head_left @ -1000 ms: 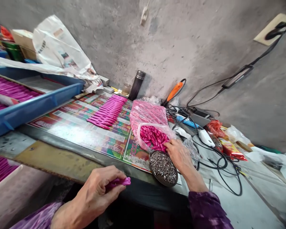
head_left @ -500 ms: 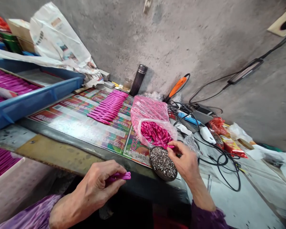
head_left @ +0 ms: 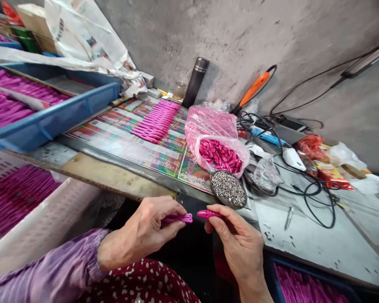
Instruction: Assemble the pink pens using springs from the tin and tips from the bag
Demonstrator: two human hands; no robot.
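My left hand (head_left: 151,225) pinches a purple plastic piece (head_left: 187,218) with small holes at its end; the rest of it is hidden in the fingers. Facing it, a small gap away, my right hand (head_left: 236,237) grips a pointed magenta plastic piece (head_left: 205,214) between thumb and fingers. Beyond the hands, a dark round dish (head_left: 229,190) holds a heap of small metal pins. Behind the dish lies an open pink plastic bag (head_left: 213,122) full of similar magenta pieces (head_left: 221,155). To its left, slim purple sticks (head_left: 158,120) lie in a row on the printed sheet.
A blue tray (head_left: 82,113) of purple sticks stands at left, above a white basket (head_left: 72,206). At the back stand a dark flask (head_left: 196,82) and an orange-handled tool (head_left: 255,89). Black cables (head_left: 318,193) tangle at right. A dark blue bin (head_left: 271,273) sits lower right.
My right hand has moved from the bag's mouth toward my left hand, bringing a magenta piece with it. My left hand still holds the purple piece. The view has shifted.
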